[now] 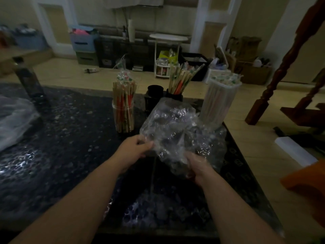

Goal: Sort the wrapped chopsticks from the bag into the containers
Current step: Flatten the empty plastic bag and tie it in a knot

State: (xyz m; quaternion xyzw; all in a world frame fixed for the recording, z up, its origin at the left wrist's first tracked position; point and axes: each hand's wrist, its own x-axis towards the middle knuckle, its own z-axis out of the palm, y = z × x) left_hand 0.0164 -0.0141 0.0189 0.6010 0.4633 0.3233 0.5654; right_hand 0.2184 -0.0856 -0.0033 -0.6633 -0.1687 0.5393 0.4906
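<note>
The room is dim, with a pale floor, stacked storage boxes (84, 43) against the far wall and a small white stand (168, 55) behind the work area; a dark speckled table (61, 141) fills the lower part of my view. Above its near centre I see a crumpled clear plastic bag (177, 131) held up off the surface. My left hand (135, 148) pinches the bag's left edge between thumb and fingers, closed on the plastic. My right hand (197, 168) grips the bag's lower right part, its fingers partly veiled by the film, also clamped on it. The two hands sit apart, with the bag stretched between them. I cannot tell whether any wrapped chopsticks lie inside the bag; the folds and glare hide that. Behind the bag stand the containers: a clear jar (123, 115) on the left, packed with upright wrapped chopsticks (124, 95); a black cup (155, 93) next to it; a second black cup (175, 95) holding a fanned bunch of chopsticks; and a tall clear jar (219, 101) on the right, full of pale wrapped sticks. Another bit of clear plastic (14, 118) rests at the table's left edge.
</note>
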